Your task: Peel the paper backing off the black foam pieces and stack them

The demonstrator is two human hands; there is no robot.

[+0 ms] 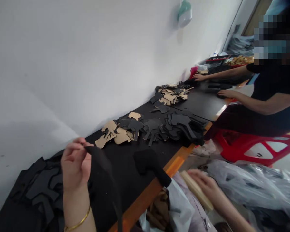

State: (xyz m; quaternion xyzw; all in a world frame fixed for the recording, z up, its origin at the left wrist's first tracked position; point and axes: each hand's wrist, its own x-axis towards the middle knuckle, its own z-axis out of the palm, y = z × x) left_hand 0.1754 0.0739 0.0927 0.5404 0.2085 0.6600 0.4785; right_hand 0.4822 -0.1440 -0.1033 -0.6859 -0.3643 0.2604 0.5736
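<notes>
Over the near part of the black table, my left hand [76, 161] is closed in a pinch on one end of a dark strip-like piece [106, 166], which hangs down blurred toward the table edge. At the lower right, off the table, my right hand [204, 183] is closed on a pale wooden bar [195, 190]; its fingertips are partly hidden. Between the hands lies a black cut piece [146, 161], its narrow end jutting over the wooden table edge [176, 164]. Beside my left wrist are stacked black cut pieces [42, 183].
Black pieces [181, 124] and tan-backed pieces [122, 135] lie in heaps along the wall. At the right a co-worker [275, 83] rests both hands on the far table. A red stool [246, 145] and clear plastic bags [253, 183] are below; brown material [158, 209] fills a bag near me.
</notes>
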